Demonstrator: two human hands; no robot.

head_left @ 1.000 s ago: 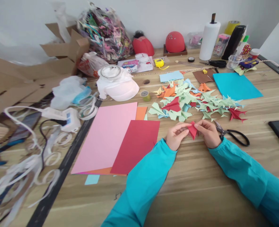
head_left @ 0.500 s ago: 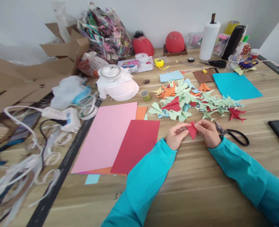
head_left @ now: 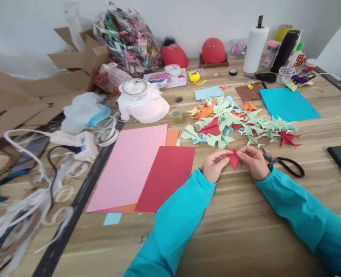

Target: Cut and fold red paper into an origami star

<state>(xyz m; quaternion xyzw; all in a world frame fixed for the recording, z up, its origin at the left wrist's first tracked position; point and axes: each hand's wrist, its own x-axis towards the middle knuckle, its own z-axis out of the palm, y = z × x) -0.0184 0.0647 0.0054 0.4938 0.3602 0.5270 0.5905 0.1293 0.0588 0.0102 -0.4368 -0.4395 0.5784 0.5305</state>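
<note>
One pinch, by the left hand [head_left: 213, 166], holds the upper left edge of a small, kite-shaped piece of folded red paper [head_left: 234, 158]. The paper lies directly between the hands, its long axis running toward the person, narrow tip lowest; neither hand is clearly nearer. The right hand [head_left: 254, 162] pinches the upper right edge. Just right of it, black-handled scissors [head_left: 272, 159] rest on the desk [head_left: 234, 231].

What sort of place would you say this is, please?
Probably a craft workspace: coloured sheets and scissors lie on a wooden table, beside a heap of folded paper shapes.
</note>
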